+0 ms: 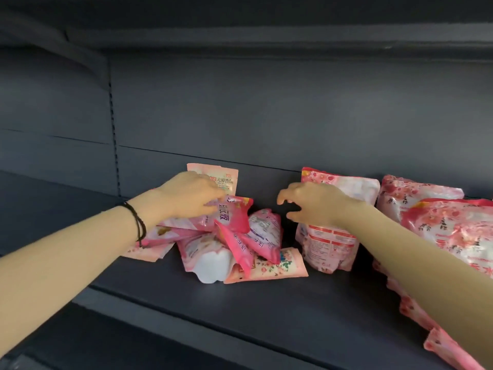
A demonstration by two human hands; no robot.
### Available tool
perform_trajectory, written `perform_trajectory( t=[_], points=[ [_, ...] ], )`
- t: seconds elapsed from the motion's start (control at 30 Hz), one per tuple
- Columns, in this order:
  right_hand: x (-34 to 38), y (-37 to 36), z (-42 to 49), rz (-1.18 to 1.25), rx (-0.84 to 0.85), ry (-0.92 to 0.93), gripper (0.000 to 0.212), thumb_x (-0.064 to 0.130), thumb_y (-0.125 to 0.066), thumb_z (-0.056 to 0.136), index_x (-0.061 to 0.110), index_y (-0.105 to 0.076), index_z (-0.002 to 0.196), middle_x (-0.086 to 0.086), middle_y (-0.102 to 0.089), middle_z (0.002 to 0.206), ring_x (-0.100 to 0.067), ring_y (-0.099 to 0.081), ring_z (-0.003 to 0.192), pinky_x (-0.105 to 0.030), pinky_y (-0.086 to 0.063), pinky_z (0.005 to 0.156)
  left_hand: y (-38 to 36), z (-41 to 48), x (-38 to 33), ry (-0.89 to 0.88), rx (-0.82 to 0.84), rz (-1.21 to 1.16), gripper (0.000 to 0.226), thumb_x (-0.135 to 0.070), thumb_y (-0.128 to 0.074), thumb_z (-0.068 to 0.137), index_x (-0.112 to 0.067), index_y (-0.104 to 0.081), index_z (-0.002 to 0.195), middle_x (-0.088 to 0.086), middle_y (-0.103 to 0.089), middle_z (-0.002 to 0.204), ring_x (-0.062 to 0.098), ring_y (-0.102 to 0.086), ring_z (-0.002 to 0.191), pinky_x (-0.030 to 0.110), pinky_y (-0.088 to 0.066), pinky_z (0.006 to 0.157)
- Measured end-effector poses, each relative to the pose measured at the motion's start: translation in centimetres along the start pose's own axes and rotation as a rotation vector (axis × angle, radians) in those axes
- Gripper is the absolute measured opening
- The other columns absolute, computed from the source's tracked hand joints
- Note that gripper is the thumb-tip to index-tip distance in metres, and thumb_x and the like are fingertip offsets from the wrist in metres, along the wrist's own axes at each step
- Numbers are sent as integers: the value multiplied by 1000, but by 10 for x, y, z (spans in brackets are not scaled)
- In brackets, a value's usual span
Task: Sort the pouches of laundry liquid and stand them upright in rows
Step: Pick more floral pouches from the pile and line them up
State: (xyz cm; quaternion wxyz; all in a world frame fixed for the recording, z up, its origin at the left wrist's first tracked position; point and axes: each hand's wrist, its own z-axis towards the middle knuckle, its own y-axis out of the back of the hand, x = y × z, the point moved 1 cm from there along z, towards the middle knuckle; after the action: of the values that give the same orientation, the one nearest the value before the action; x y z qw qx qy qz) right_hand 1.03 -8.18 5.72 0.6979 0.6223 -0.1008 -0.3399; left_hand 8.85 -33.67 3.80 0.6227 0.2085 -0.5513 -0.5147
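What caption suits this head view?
Left hand on a jumbled heap of pink pouches, right hand hovering open near an upright pouch.

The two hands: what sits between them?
In the head view, the corner of a pink pouch in the left hand, then only dark shelf before the right hand.

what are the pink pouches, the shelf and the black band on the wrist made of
Pink pouches: probably thin flexible plastic film, glossy; they crease, sag and catch highlights. Shelf: looks like painted sheet metal, matte dark grey, with a slotted upright behind. Black band: seems thin cord or elastic, in strands; too small to be sure.
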Motion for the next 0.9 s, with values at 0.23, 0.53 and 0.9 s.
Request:
perform_trajectory(
  t=[0.23, 0.53, 0.9],
  points=[
    [38, -15, 53, -211, 25, 65, 35, 34, -47, 95, 29, -48, 130, 1, -55, 116, -23, -58, 104, -28, -35, 59, -38, -4, 53, -83, 48, 51, 33, -44, -41, 96, -29, -54, 123, -5, -64, 111, 17, -56, 103, 31, -45, 84],
    [72, -41, 115, -233, 125, -33, 38, 26, -43, 94, 30, -49, 131, -1, -57, 114, -25, -58, 106, -30, -42, 67, -86, 25, 93, -214, 1, -53, 32, -47, -39, 96, -33, -53, 121, -8, -64, 111, 15, -55, 107, 34, -39, 94],
    [73, -76, 147, 267, 175, -503, 29, 35, -43, 98, 15, -49, 117, -6, -64, 105, -25, -65, 89, -40, -56, 78, -121, 47, 96, -56, -15, -489, 32, -51, -43, 95, -40, -52, 124, -11, -60, 127, 10, -57, 100, 31, -47, 87]
  ],
)
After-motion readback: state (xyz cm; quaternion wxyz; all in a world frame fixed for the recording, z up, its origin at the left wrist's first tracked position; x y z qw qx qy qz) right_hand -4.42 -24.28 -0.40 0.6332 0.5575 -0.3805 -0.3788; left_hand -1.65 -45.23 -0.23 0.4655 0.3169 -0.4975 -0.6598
